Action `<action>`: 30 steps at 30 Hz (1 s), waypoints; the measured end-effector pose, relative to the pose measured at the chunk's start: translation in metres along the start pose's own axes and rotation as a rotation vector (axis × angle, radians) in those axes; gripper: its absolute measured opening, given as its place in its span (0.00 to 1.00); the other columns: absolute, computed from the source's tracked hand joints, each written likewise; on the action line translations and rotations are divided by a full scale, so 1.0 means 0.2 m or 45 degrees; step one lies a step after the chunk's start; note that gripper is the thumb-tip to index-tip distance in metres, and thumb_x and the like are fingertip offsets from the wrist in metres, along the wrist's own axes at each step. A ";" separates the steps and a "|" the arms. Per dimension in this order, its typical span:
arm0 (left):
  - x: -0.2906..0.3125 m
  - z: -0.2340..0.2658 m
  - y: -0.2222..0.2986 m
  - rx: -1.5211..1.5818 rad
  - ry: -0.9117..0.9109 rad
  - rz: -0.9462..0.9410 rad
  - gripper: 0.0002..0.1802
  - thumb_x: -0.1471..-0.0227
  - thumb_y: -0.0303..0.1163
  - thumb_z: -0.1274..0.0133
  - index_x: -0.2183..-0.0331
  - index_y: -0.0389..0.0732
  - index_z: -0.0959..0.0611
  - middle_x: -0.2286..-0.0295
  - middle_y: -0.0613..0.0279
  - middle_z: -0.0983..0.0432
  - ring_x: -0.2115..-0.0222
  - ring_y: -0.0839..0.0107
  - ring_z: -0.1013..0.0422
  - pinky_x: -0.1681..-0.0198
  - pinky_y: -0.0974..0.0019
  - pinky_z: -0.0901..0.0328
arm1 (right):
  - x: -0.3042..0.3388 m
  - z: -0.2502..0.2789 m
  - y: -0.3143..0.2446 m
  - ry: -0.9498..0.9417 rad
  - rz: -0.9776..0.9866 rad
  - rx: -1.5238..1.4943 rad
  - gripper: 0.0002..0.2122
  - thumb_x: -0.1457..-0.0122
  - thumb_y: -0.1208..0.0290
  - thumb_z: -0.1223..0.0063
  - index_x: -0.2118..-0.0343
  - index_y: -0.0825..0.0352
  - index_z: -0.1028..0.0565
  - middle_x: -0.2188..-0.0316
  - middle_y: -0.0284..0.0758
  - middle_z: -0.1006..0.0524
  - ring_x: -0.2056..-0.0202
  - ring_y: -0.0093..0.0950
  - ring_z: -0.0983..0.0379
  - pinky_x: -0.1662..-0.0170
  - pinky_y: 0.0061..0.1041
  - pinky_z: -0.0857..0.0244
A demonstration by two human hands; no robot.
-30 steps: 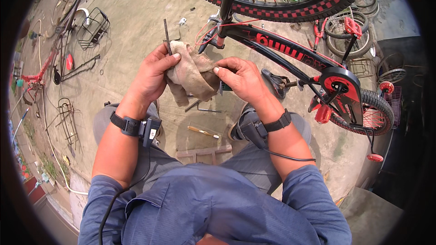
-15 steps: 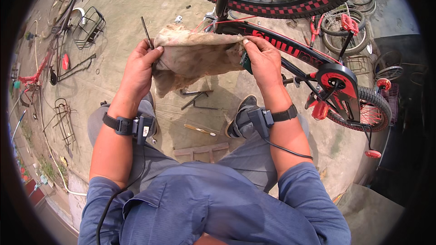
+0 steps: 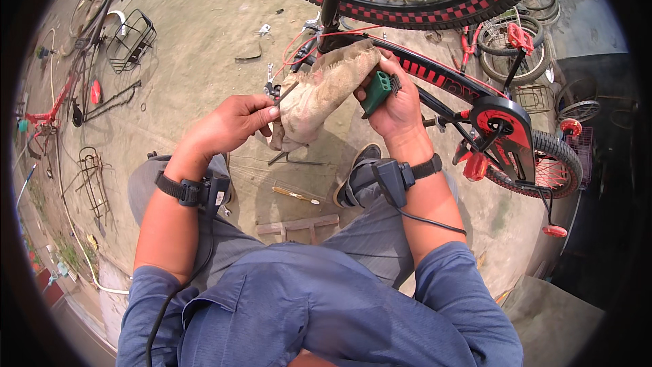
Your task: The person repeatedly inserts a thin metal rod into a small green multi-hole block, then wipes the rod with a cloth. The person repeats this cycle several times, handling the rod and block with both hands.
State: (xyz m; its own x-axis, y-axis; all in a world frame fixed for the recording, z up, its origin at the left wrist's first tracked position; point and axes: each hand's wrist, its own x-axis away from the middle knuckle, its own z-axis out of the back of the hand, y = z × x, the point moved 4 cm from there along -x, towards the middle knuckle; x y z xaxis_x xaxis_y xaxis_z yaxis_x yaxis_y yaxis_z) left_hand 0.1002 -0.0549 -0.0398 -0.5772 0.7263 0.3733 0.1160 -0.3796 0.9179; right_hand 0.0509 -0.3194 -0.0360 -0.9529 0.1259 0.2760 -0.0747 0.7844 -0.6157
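Note:
A stained beige rag (image 3: pixel 322 92) hangs bunched at an angle between my two hands. My left hand (image 3: pixel 234 122) is closed, thumb against fingers, on a thin dark metal rod (image 3: pixel 287 92), probably a hex key, which points up and to the right. Those fingertips meet the rag's lower left end; whether they grip it too is hidden. My right hand (image 3: pixel 397 98) pinches the rag's upper right corner. Its palm also holds a green plastic hex key holder (image 3: pixel 377 92) with holes and short dark stubs.
Beyond my hands lies a black and red bicycle (image 3: pixel 435 71), its checkered tyre (image 3: pixel 421 13) at the top. Between my feet are a toothbrush-like stick (image 3: pixel 295 195), dark L-shaped bars (image 3: pixel 299 161) and a wooden frame (image 3: pixel 299 224). A black wire basket (image 3: pixel 134 41) sits far left.
The rag went from stretched wide to bunched and slanted. My left hand moved right and down with the rod, now tilted right. My right hand turned, showing more of the green holder.

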 end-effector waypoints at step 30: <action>-0.06 -0.13 0.04 0.923 0.269 -0.150 0.11 0.39 0.28 0.44 0.55 0.37 0.22 0.72 0.70 0.26 0.78 0.84 0.32 0.76 0.79 0.38 | 0.00 0.00 0.31 0.063 -0.142 0.485 0.06 0.37 0.72 0.51 0.60 0.68 0.29 0.68 0.37 0.22 0.73 0.26 0.24 0.68 0.25 0.29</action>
State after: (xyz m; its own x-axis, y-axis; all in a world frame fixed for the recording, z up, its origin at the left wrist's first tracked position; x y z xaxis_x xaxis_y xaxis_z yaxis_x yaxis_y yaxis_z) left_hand 0.0870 -0.0820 -0.0396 -0.7527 0.5859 0.3003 0.5032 0.2178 0.8363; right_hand 0.0466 -0.2718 -0.0741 -0.9182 0.0888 0.3859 -0.2893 0.5149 -0.8069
